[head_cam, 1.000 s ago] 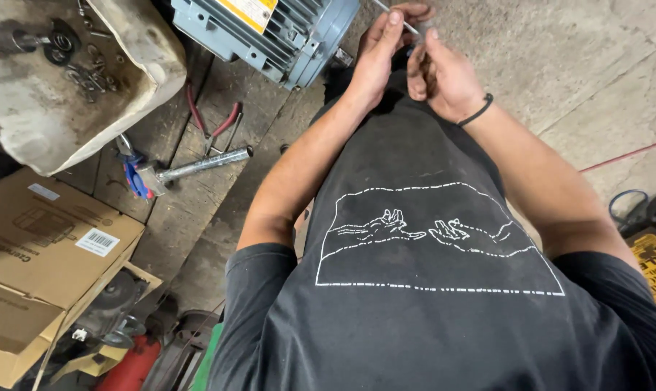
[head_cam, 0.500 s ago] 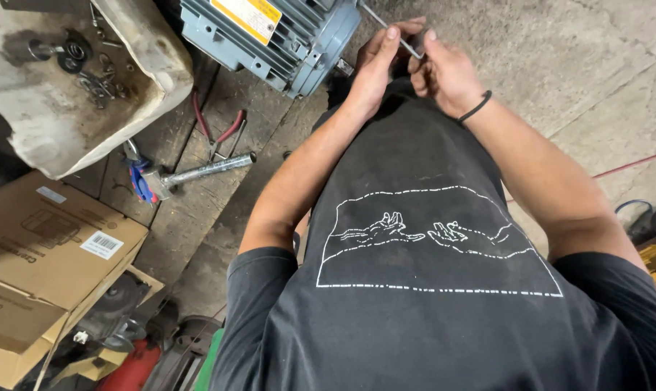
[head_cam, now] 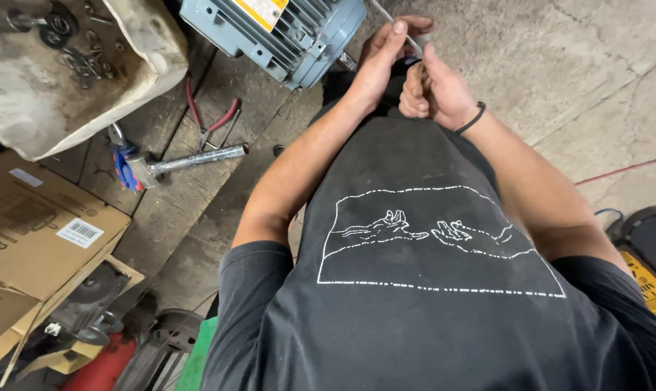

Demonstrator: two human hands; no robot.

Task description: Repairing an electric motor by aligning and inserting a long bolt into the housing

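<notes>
Workshop floor: rough grey concrete (head_cam: 559, 65) fills the upper right of the frame, with worn wooden planks (head_cam: 190, 195) running down the left-centre. Blue-grey finned electric motor (head_cam: 284, 32) sits at top centre, half on the planks. Dirty off-white plastic tub (head_cam: 125, 80) with bolts and washers inside is in the upper left. Below it on the planks: red-handled pliers (head_cam: 212, 119) and a hammer with a metal tube handle and a blue-red head (head_cam: 176, 161), lying just beside each other. Brown cardboard box (head_cam: 31, 232) with a white label at left edge. Thin red cable (head_cam: 624, 170) crosses the concrete at right; yellow-and-black item (head_cam: 650, 279) at the right edge, partly cut off.

Hands are at top centre, over a dark grey T-shirt with a white line print (head_cam: 429, 289), just beside the motor's end. Left hand (head_cam: 382, 61) and right hand (head_cam: 433, 90) both grip a thin grey metal rod (head_cam: 400, 29), which slants up toward the top edge. Left fingers pinch it higher up; right hand is closed in a fist below, black band on that wrist.
</notes>
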